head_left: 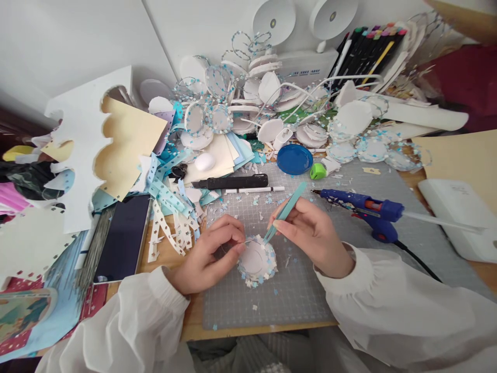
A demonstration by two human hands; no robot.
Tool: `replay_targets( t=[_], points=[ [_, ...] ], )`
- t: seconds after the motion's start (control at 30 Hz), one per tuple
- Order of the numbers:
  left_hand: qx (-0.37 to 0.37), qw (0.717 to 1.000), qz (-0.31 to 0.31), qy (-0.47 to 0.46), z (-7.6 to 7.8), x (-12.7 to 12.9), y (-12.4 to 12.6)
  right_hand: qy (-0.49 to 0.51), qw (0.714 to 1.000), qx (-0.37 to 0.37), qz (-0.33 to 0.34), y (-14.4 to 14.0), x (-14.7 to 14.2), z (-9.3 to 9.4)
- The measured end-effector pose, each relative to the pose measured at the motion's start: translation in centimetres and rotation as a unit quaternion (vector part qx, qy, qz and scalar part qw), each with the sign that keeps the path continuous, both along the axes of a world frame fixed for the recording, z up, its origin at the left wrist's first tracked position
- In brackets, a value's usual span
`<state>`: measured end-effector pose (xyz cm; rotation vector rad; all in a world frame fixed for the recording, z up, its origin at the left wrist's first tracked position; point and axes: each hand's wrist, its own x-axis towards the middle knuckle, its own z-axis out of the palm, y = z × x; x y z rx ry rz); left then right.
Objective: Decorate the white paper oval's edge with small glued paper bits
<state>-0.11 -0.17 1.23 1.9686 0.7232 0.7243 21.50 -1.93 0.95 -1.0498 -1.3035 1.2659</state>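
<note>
My left hand point(209, 254) pinches the left rim of a small round white disc point(256, 260) edged with tiny blue and white paper bits, lying on a grey cutting mat point(295, 290). My right hand point(314, 233) grips teal tweezers point(285, 211), whose tips touch the disc's upper right edge. Both arms wear white sleeves.
A blue glue gun point(367, 209) lies right of my hands, its cord trailing off. A black knife point(233, 182), white pen point(254, 190), blue lid point(294, 159) and green sharpener point(317, 171) sit behind. A dark phone point(123, 238) and punched paper strips lie left. Finished discs pile at the back.
</note>
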Motion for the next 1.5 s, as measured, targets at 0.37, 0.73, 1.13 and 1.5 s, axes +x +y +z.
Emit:
replay_targets(
  t=[0.37, 0.73, 1.13, 1.5],
  points=[
    [-0.015, 1.0, -0.006, -0.009, 0.1, -0.2, 0.0, -0.028, 1.0, 0.01, -0.009, -0.1, -0.1, 0.2],
    [-0.085, 0.996, 0.008, -0.037, -0.4, -0.3, -0.4, -0.041, 0.992, 0.023, -0.118, 0.5, -0.1, -0.1],
    [-0.152, 0.987, -0.03, -0.05, -0.3, -0.8, -0.9, -0.092, 0.964, 0.131, -0.212, 2.0, 0.4, -1.3],
    [-0.067, 0.996, -0.063, -0.02, -0.2, -0.5, -1.2, -0.237, 0.95, 0.156, -0.128, 2.6, 0.0, -2.3]
  ],
)
